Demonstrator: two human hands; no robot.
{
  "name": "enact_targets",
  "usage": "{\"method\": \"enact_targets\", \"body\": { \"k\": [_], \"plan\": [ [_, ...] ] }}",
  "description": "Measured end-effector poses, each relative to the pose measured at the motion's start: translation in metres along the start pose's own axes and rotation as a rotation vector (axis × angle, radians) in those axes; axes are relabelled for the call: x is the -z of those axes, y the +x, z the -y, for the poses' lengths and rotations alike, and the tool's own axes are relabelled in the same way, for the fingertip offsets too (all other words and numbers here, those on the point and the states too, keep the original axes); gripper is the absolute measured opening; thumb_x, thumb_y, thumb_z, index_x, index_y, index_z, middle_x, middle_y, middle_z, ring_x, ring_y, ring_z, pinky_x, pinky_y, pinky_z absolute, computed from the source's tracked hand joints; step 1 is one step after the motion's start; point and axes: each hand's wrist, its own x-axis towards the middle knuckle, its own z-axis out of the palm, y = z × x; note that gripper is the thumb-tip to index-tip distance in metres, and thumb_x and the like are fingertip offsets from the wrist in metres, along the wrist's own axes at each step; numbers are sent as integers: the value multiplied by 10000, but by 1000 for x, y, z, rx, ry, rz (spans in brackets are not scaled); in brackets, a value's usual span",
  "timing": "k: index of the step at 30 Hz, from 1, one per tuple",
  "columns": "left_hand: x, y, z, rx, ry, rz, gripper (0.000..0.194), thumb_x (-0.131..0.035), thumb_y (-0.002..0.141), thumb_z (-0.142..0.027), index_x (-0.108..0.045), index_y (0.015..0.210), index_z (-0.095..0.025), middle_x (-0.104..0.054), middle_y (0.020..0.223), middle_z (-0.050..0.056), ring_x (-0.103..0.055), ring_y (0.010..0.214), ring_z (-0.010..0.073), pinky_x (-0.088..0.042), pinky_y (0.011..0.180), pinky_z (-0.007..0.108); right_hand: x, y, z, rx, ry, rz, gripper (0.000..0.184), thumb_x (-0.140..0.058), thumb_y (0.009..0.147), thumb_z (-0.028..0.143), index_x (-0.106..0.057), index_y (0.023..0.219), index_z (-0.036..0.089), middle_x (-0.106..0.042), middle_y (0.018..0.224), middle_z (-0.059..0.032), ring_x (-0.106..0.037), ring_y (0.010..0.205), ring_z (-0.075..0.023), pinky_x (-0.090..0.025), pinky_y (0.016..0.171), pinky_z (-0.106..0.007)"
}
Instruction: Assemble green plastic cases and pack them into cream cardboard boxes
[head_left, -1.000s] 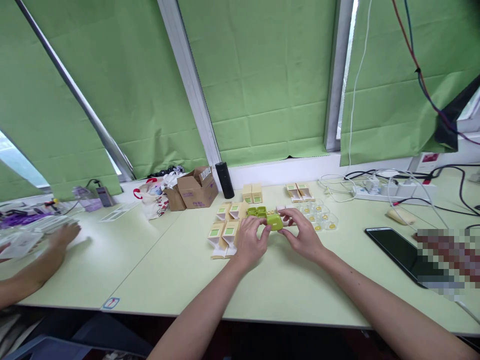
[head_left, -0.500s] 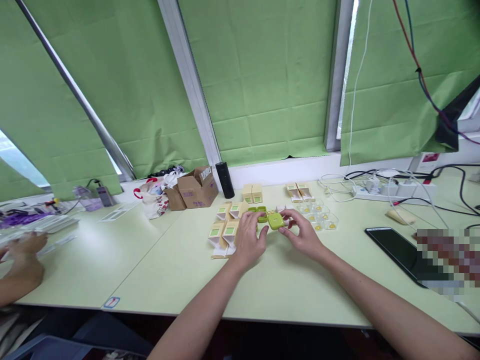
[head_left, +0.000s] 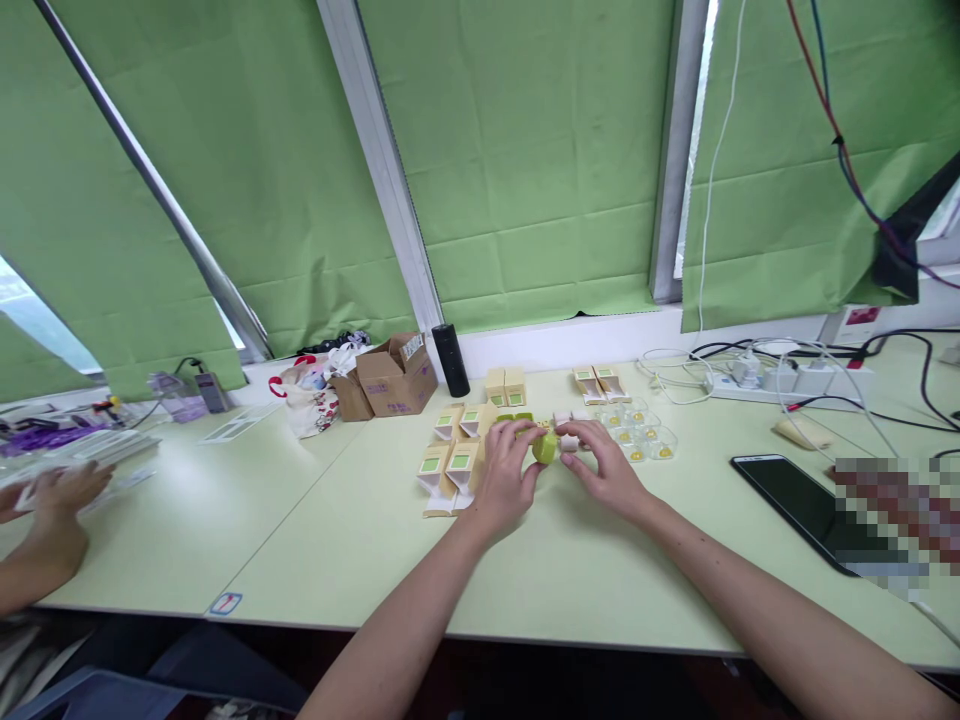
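Note:
A small rounded light-green case [head_left: 544,447] is pinched between the thumb and fingers of my left hand [head_left: 508,468], tilted so that its side shows. My right hand [head_left: 609,468] is just to its right, with thumb and fingers apart and curved towards the case. Behind those fingertips show small whitish-pink pieces [head_left: 570,442], partly hidden. More green cases [head_left: 514,416] lie on the table beyond my left fingers, mostly covered. Cream cardboard boxes with green fronts [head_left: 433,466] stand beside my left hand. Clear cups with yellow centres [head_left: 637,436] sit right of my right hand.
Further back are more small cream boxes [head_left: 505,385], a pair of open boxes [head_left: 598,384], a black cylinder [head_left: 450,360] and a brown carton [head_left: 396,378]. A power strip [head_left: 795,385] and phone [head_left: 814,510] lie right. Another person's hand [head_left: 73,488] works far left.
The green case has been turned and shifted slightly left into my left fingers. My right fingers have come away from its right edge. The other person's hand has moved slightly right.

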Motion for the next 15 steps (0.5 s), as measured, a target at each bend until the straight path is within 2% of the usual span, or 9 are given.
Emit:
{"method": "enact_targets", "body": {
  "k": [4,8,11,15],
  "plan": [
    [-4,2,11,175,-141,-134,487,-711,896,-126,-615,1346,-286,-639,1319,92,-515,1315,304,-444,1152,522,-1,-1,-7,48,-268,89,255,-522,1040,250,-668,1246,214,-713,1319,-125,-570,1295,-328,-475,1096,-515],
    [-9,3,22,369,-308,-200,492,-756,856,-165,-642,1321,-281,-632,1315,88,-588,1245,271,-472,1092,443,-8,-2,-6,83,-535,261,354,-519,986,145,-685,1295,187,-674,1436,-124,-478,1449,-351,-351,1223,-545],
    [-13,3,27,403,-405,-200,521,-736,883,-194,-618,1382,-287,-642,1366,91,-606,1228,253,-466,1053,409,-14,-2,-3,95,-635,349,339,-534,991,171,-700,1286,184,-645,1489,-125,-425,1516,-349,-244,1291,-565],
    [-15,3,29,376,-468,-192,483,-723,906,-220,-629,1375,-282,-657,1376,88,-613,1229,249,-452,1048,398,-20,-1,-3,125,-682,370,305,-530,1046,290,-723,1241,158,-642,1495,-143,-379,1564,-357,-151,1337,-575]
  ]
}}
